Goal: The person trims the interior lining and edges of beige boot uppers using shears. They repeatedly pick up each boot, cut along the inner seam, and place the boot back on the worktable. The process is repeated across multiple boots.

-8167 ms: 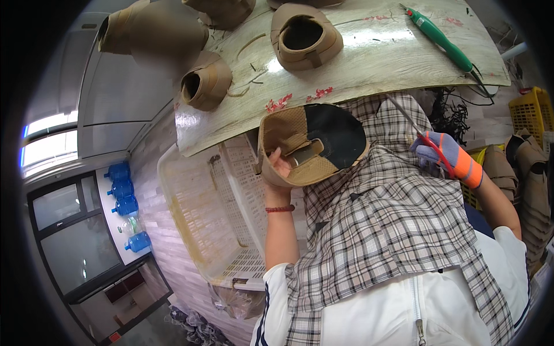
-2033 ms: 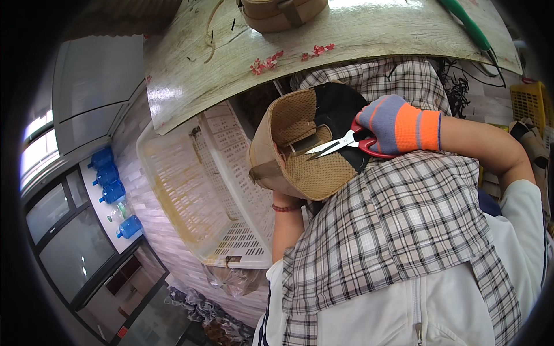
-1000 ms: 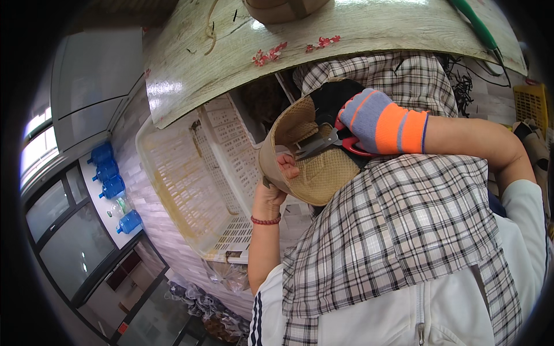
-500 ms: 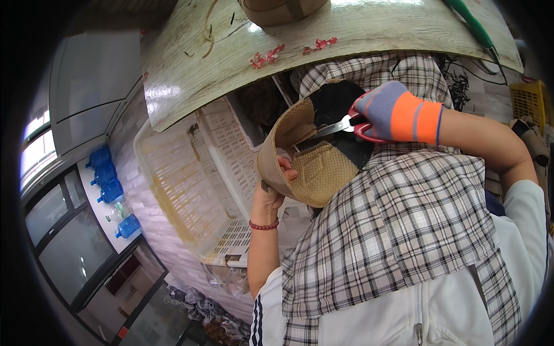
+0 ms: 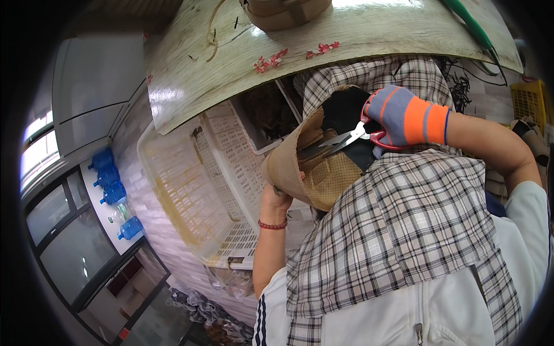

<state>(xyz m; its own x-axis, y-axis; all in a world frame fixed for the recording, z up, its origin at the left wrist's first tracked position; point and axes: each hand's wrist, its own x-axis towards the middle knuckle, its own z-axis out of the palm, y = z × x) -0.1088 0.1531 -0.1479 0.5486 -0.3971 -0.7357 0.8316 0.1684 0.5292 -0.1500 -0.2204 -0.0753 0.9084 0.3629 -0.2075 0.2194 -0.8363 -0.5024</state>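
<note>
A tan, hollow, cap-like piece with a honeycomb-textured lining and a black part at its far side is held tilted above my lap. My left hand grips its left wall from below; most of the fingers are hidden, and one fingertip shows inside. My right hand, in a grey and orange glove, is closed round the red handles of a pair of scissors. The scissor blades are parted and point into the hollow of the piece, near the lining.
Beyond my lap is a wood-patterned table, with a round brown item and a green-handled tool on it. A white plastic basket stands at the left, a yellow crate at the far right. A checked apron covers my lap.
The scissor blades have opened and shifted slightly. The tan piece has turned and tilted a little, and my left fingers inside it are now more hidden.
</note>
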